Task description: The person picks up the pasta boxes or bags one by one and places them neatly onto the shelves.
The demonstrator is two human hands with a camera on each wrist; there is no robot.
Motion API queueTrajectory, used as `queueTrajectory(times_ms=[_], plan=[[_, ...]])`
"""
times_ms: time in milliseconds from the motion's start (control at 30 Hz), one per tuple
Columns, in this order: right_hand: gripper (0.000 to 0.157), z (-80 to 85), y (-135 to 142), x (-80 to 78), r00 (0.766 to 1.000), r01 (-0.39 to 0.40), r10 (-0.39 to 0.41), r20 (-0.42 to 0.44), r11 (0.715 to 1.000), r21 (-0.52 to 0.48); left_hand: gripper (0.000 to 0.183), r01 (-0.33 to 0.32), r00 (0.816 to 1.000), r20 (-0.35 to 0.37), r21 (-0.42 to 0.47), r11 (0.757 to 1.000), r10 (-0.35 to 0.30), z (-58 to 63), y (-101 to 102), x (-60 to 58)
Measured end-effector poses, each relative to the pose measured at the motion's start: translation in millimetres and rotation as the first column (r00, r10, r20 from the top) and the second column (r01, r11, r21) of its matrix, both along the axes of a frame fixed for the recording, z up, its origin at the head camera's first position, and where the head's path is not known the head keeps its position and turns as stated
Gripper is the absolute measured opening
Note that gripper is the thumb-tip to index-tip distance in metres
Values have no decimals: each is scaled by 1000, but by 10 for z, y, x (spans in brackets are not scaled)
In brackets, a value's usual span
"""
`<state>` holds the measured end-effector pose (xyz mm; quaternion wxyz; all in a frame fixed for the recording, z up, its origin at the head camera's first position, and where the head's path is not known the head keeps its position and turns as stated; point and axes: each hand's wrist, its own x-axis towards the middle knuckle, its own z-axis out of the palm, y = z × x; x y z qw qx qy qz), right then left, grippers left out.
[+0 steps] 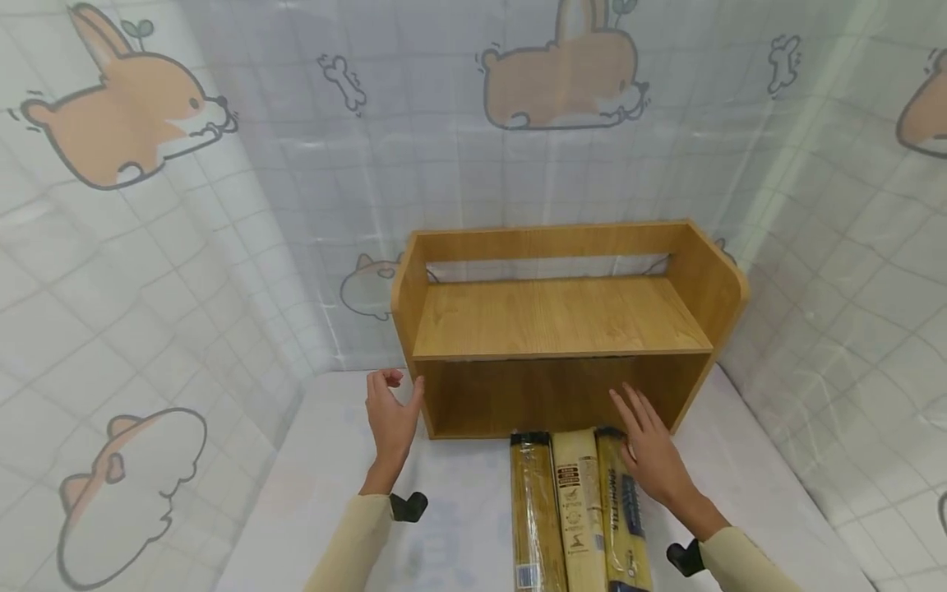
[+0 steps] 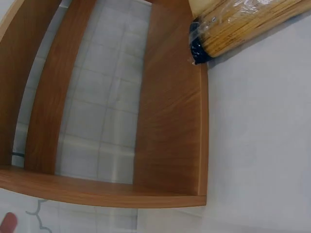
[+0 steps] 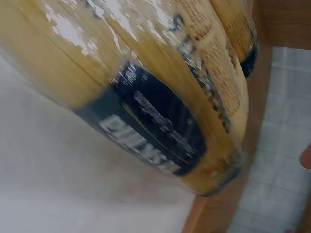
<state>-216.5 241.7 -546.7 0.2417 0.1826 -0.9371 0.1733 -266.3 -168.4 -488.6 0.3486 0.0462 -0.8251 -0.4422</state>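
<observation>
Nearest the viewer, toward 5 o'clock in the head view, three long packs lie side by side on the white surface (image 1: 459,543): a golden pack (image 1: 536,518) with a dark end, a cream pack (image 1: 575,501) with brown print, and a yellow pack (image 1: 621,501) with a dark blue label. Their far ends reach the shelf's lower front edge; whether they rest on its lip, I cannot tell.

A little farther, at 4 o'clock, the right hand (image 1: 654,452) has its fingers extended and slightly spread by the far end of the yellow pack — no grip on it shows, and contact is unclear. At 7 o'clock the left hand (image 1: 392,419) keeps its thumb well away from loosely bent fingers, with nothing between them; it is beside the shelf's left side, and touch there cannot be judged.

Beyond, from the middle toward 3 o'clock, the wooden shelf (image 1: 555,316) stands upright, both levels facing the person. At 12 o'clock rises a gridded sheet (image 1: 429,164) printed with cartoon animals.

As for progress, the packs look neatly lined up with the shelf — that much seems done. None is up on the upper board or fully inside the lower compartment, and neither hand appears to be lifting one; any further placing would be left.
</observation>
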Motion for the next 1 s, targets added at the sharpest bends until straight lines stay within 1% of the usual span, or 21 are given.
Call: queueTrajectory(times_ms=[33, 100, 200, 300, 367, 467, 500, 667, 733, 833, 1000], plan=[[87, -20, -10, 17, 999, -5, 5, 33, 1000, -15, 37, 4, 1000, 25, 7, 1000, -4, 12, 0, -6], [85, -57, -27, 52, 992, 5, 0, 127, 999, -41, 43, 28, 997, 78, 14, 999, -29, 34, 8, -24], [77, -107, -52, 123, 965, 38, -14, 261, 995, -87, 51, 69, 989, 129, 16, 997, -71, 56, 41, -61], [70, -149, -83, 181, 918, 81, -26, 395, 989, -122, 55, 99, 988, 119, 10, 995, -99, 75, 77, -90], [68, -173, -113, 196, 887, 99, -23, 462, 985, -141, 56, 108, 990, 94, 2, 994, -108, 93, 94, -101], [69, -212, -183, 183, 844, 116, -22, 535, 983, -143, 55, 113, 992, 64, 4, 994, -113, 116, 95, -106], [70, -224, -209, 179, 833, 116, -19, 553, 983, -143, 55, 112, 991, 66, 11, 994, -113, 123, 91, -104], [74, -292, -323, 199, 803, 127, -38, 594, 986, -108, 54, 112, 988, 99, 49, 993, -116, 144, 63, -108], [74, -308, -351, 212, 802, 131, -48, 596, 987, -97, 54, 111, 988, 99, 50, 993, -115, 156, 56, -119], [73, -325, -368, 220, 791, 145, -60, 609, 985, -91, 54, 115, 989, 91, 55, 992, -119, 172, 54, -146], [73, -337, -363, 231, 788, 167, -75, 612, 981, -94, 55, 127, 986, 99, 52, 991, -132, 177, 68, -187]])
